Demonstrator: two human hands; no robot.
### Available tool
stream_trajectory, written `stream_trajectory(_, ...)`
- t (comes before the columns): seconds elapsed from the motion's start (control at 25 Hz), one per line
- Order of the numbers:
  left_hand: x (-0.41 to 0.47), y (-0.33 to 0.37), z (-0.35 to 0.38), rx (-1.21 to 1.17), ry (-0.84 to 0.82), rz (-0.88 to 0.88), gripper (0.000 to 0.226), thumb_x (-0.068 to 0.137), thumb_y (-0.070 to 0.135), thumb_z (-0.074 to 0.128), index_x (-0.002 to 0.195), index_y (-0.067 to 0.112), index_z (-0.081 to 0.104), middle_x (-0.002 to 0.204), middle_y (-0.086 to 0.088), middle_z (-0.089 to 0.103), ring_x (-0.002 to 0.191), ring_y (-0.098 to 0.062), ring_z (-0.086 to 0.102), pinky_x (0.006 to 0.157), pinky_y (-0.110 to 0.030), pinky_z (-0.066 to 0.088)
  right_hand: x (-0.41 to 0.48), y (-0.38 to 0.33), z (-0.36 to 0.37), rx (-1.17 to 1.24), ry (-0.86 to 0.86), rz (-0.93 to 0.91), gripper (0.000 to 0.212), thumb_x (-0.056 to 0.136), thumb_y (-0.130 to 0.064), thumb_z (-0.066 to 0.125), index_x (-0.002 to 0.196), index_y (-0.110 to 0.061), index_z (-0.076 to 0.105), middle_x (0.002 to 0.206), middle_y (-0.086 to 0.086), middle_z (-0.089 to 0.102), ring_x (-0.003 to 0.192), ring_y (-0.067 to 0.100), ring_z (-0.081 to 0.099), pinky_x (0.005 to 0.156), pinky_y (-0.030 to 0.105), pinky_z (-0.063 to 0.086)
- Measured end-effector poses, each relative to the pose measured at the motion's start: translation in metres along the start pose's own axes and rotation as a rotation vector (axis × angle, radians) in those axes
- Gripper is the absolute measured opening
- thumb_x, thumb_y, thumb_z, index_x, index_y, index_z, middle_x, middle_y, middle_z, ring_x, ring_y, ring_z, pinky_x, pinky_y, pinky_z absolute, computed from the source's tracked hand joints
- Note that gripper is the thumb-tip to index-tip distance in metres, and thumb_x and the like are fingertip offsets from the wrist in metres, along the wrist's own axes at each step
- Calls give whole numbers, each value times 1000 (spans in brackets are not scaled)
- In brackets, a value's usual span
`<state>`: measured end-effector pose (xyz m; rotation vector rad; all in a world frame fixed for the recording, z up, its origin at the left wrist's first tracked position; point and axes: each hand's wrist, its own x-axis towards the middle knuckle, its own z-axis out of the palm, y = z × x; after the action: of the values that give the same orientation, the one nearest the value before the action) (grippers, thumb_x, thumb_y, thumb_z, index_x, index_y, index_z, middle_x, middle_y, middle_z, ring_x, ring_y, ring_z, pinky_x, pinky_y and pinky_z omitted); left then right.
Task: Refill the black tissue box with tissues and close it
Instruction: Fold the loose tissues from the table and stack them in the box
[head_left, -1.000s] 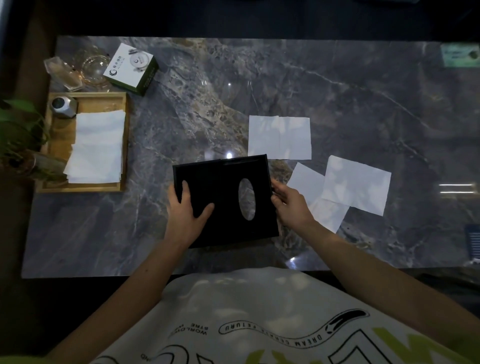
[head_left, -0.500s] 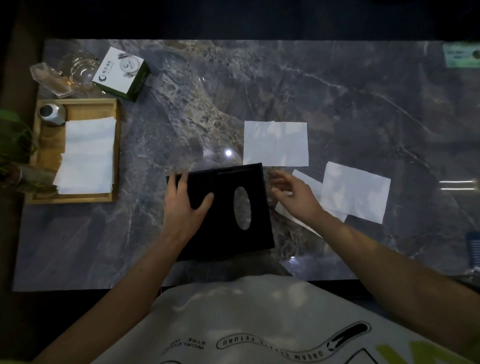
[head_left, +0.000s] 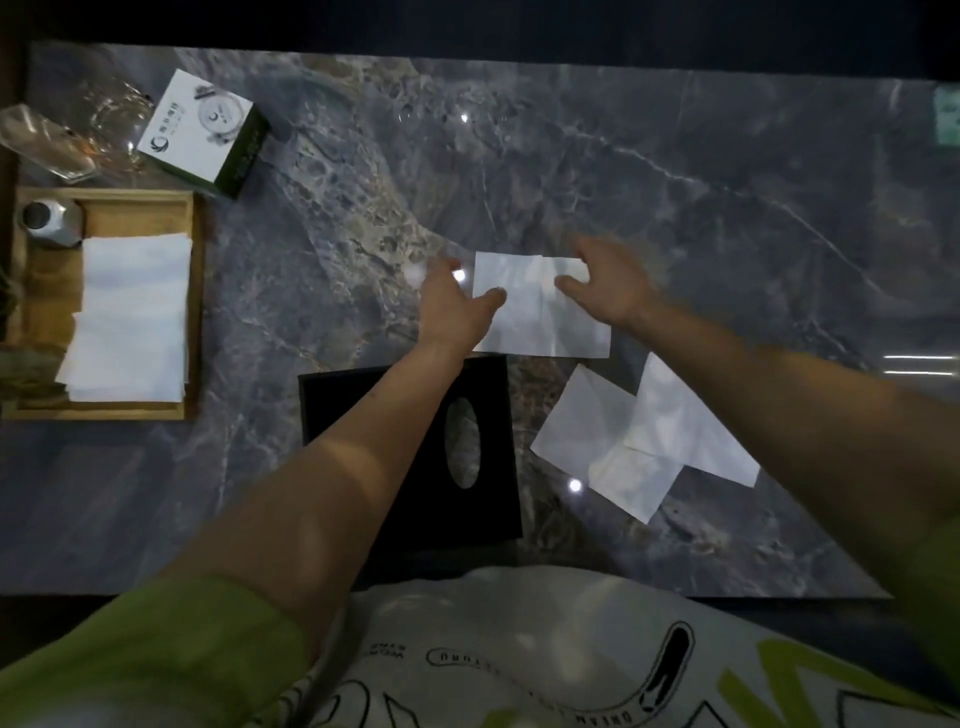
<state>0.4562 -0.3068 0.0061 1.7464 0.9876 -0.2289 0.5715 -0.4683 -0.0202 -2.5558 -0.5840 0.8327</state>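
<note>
black against grey marble: finding the tissue box (head_left: 488, 514) lying flat near the front edge of the bench (head_left: 675, 208), oval opening facing up, left forearm crossing above its left half. reaching beyond the box with both arms toward a single white tissue (head_left: 540, 322) lying flat just past the box's far edge. holding the left grip (head_left: 457, 306) spread, thumb lying over the tissue's left edge, fingers off the sheet on the bare stone side. holding the right grip (head_left: 608, 280) spread too, covering the tissue's upper right corner, thumb pointing in over the paper. not pinching anything that can be made out, with blur hiding whether either is pressing down. seeing two more tissues (head_left: 649, 431) overlapping each other to the right of the box, apart from it. seeing, well off to the left, a wooden tray (head_left: 195, 312) carrying a stack of tissues (head_left: 130, 317) and a small metal-capped jar (head_left: 49, 221), with a white-and-green carton (head_left: 202, 132) and clear glassware (head_left: 78, 135) just behind it.
</note>
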Motion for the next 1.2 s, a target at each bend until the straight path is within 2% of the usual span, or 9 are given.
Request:
stream_trajectory(0.16,23,-19,8,119,-8,-95,64,75,22,79,127,8,46,124,-15,57,111,-29,58,88,-34,49,28,-4,1,-155,-51,-55,59,91,-35,60,143,-13,42,146,13,45,133,33,41,108,40,35)
stream_trajectory(0.28,30,-27,14,203,16,-92,62,67,29,83,117,14,49,116,-13,60,103,-29,61,88,-43,52,36,-3,8,-224,-89,-104,57,90,-34,62,140,-14,44,146,11,43,132,32,39,108,40,33)
stream_trajectory(0.4,33,-23,21,313,39,-100,58,70,31,81,115,15,49,119,-7,59,105,-26,60,84,-38,50,43,-5,11,-261,-66,-137,43,87,-33,64,125,-17,54,133,9,49,122,30,46,99,40,39)
stream_trajectory(0.6,39,-23,28,453,60,-59,43,75,29,75,110,20,51,110,-3,65,102,-25,62,83,-42,50,47,-6,18,-262,-53,-90,33,85,-29,65,113,-14,55,117,10,56,109,30,53,89,40,46)
stream_trajectory(0.8,38,-18,29,469,52,-54,24,82,21,62,106,22,58,107,-2,67,102,-25,62,85,-41,50,42,-7,16,-106,-77,22,9,86,-22,61,93,-16,64,102,6,60,93,24,59,76,36,50)
stream_trajectory(0.92,37,-16,25,394,28,-47,22,81,17,56,101,21,65,99,-1,69,93,-22,64,78,-36,51,34,-7,10,100,-85,9,11,87,-24,62,91,-13,62,96,3,59,87,18,56,72,31,45)
stream_trajectory(1.04,32,-12,17,260,23,46,21,81,14,56,96,8,70,82,-3,68,79,-19,63,72,-34,53,24,-12,-5,295,-52,-24,13,87,-21,65,91,-9,63,84,2,62,76,14,57,69,31,45)
stream_trajectory(1.2,19,-8,-2,1,20,127,13,85,19,62,91,8,65,83,-5,66,76,-18,62,71,-33,52,-1,-23,-19,510,-10,17,11,88,-23,68,89,-16,60,73,-4,60,68,7,55,62,22,42)
